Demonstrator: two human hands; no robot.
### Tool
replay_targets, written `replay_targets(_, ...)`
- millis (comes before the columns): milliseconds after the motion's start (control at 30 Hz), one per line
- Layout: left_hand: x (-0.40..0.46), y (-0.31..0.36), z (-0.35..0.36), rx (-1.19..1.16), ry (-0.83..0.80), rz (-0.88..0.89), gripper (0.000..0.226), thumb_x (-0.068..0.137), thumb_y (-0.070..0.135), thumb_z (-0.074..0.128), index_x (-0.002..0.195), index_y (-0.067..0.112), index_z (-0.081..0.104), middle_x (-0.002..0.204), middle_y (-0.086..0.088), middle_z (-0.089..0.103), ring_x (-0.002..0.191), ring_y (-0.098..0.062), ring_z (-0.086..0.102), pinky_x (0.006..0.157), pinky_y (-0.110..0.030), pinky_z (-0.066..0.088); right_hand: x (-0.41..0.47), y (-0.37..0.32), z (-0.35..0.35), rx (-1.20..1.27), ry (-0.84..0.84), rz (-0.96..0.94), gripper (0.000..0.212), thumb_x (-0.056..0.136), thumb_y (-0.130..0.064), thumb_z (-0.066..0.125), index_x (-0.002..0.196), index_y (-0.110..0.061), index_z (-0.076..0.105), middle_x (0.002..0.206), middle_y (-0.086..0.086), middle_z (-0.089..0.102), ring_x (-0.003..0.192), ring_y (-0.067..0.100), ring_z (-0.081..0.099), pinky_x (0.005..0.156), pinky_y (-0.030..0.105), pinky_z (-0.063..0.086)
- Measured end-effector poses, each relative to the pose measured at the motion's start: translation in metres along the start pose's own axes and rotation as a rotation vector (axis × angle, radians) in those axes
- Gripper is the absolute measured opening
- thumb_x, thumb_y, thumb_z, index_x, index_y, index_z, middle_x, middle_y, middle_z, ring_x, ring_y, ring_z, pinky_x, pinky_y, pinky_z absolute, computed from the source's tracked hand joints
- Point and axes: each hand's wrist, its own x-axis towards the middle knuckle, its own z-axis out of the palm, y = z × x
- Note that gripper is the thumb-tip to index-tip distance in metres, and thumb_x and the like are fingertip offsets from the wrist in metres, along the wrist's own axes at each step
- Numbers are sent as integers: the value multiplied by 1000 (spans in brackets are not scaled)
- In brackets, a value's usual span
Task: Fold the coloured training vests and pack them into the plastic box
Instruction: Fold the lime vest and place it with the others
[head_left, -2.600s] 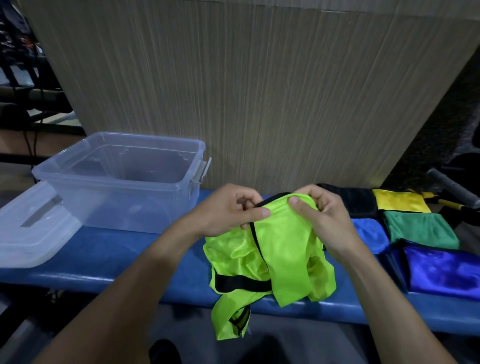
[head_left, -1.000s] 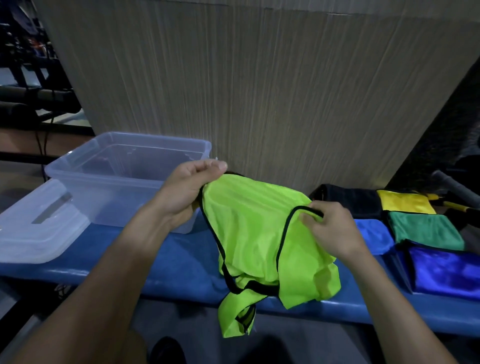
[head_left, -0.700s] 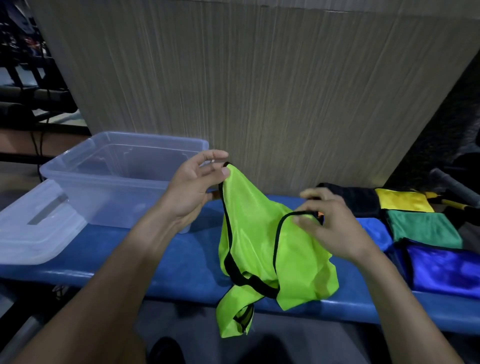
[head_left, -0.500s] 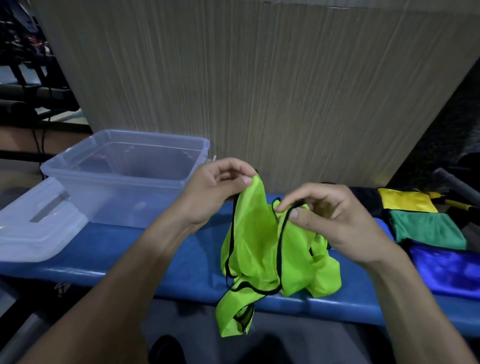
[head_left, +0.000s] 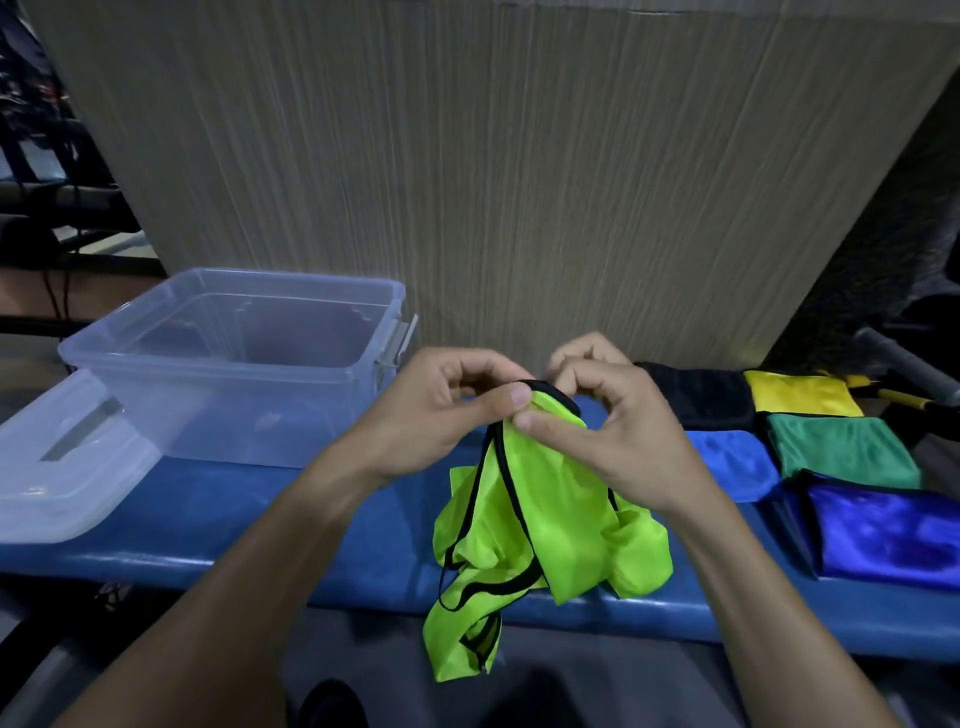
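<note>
Slippage is the main risk here, since the lime-green vest (head_left: 540, 514) is held only at its top edge. The black-trimmed strap is pinched by the left hand (head_left: 441, 410) between thumb and curled fingers, and the same bunched edge is pinched just beside it by the right hand (head_left: 618, 436), thumb against forefinger, the other fingers arched above. The two hands are almost touching, so the cloth below is not spread at all.

Most of the vest is draped in a crumpled heap on the blue bench (head_left: 249, 525), and its lowest part hangs over the near edge. If the pinch is loosened, the slick fabric would likely be pulled off the bench by that hanging tail. A crooked fold is also probable if the straps are brought together while the body stays twisted.

The plastic box (head_left: 234, 358) stands well apart to the left, seemingly without any vest inside, its lid (head_left: 62, 467) lying beside it. Folded vests (head_left: 841, 452) are laid at the right; they could be disturbed if the green one is swung out to be flattened.
</note>
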Motion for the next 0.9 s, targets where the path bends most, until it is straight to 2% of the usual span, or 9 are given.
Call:
replay_targets(67, -5, 7, -5, -100, -100, -33, 10, 88, 20, 69, 95, 20, 77, 95, -3, 75, 91, -11, 67, 84, -23, 52, -2, -12, -10, 106, -200, -37, 32, 82, -17, 82, 65, -11, 56, 123, 1, 63, 118, 19, 62, 107, 34, 41)
replay_targets(133, -11, 17, -9, -134, -207, -24, 12, 87, 18, 71, 96, 19, 79, 97, -5, 74, 94, -15, 67, 85, -26, 52, -3, -24, -16, 228, -327, -46, 29, 82, -9, 79, 64, -18, 58, 129, 6, 61, 122, 23, 63, 110, 37, 42)
replay_targets(267, -15, 38, -19, -17, -265, 41, 13, 87, 13, 72, 98, 8, 78, 98, -12, 73, 95, -23, 67, 87, -34, 52, -3, -37, -23, 215, -426, 11, 29, 82, -8, 79, 62, -7, 58, 93, 12, 59, 84, 23, 58, 84, 35, 45)
replay_targets(367, -16, 59, -30, 105, -240, 57, 12, 87, 7, 71, 97, 3, 77, 100, -13, 74, 95, -23, 70, 87, -32, 54, -1, -52, -26, 192, -450, 3, 36, 83, -9, 79, 63, 7, 53, 87, 14, 51, 80, 25, 50, 81, 32, 41)
replay_targets(467, -15, 91, -42, 265, -251, 102, 14, 87, 7, 71, 100, 7, 77, 102, -10, 74, 96, -22, 71, 86, -28, 54, 6, -75, -32, 143, -405, -70, 30, 83, -11, 79, 65, 4, 60, 107, 10, 58, 102, 20, 59, 100, 40, 45)
replay_targets(567, -15, 136, -53, 354, -269, 169, 15, 87, 6, 70, 101, 7, 77, 102, -7, 75, 98, -23, 72, 85, -27, 54, 14, -100, -38, 134, -415, -119, 23, 86, -10, 77, 67, -6, 64, 130, 7, 60, 129, 20, 56, 115, 46, 36)
replay_targets(700, -12, 205, -60, 460, -330, 241, 15, 88, 6, 70, 102, 5, 76, 103, -9, 74, 100, -25, 71, 88, -29, 54, 23, -153, -41, 178, -446, -180, 25, 85, -4, 73, 64, 0, 60, 99, 1, 57, 93, 10, 56, 89, 23, 40)
replay_targets(767, -16, 237, -64, 484, -334, 263, 14, 88, 8, 71, 101, 7, 75, 102, -12, 74, 99, -24, 70, 88, -29, 54, 28, -181, -44, 218, -411, -225, 28, 83, -4, 73, 63, 8, 57, 88, 2, 50, 83, 12, 50, 77, 23, 39)
replay_targets(900, -28, 290, -76, 553, -246, 283, 14, 86, 12, 72, 100, 10, 75, 100, -10, 75, 95, -24, 71, 87, -31, 57, 42, -233, -55, 322, -369, -297, 24, 82, -19, 76, 62, -19, 64, 77, -1, 48, 72, 14, 45, 64, 28, 34)
